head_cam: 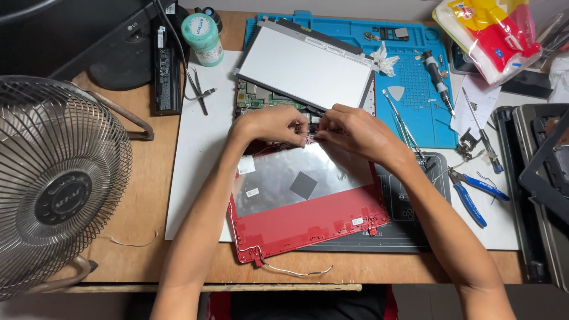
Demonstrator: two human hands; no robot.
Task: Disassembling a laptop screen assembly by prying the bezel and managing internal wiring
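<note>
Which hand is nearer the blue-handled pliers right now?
Right. The right hand works at the red laptop lid's top edge, up-left of the blue-handled pliers; the left hand sits further left, beyond it.

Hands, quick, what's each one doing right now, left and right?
Left hand: fingers pinched shut on a small part at the top edge of the red laptop lid.
Right hand: pinched shut on the same spot.
</note>
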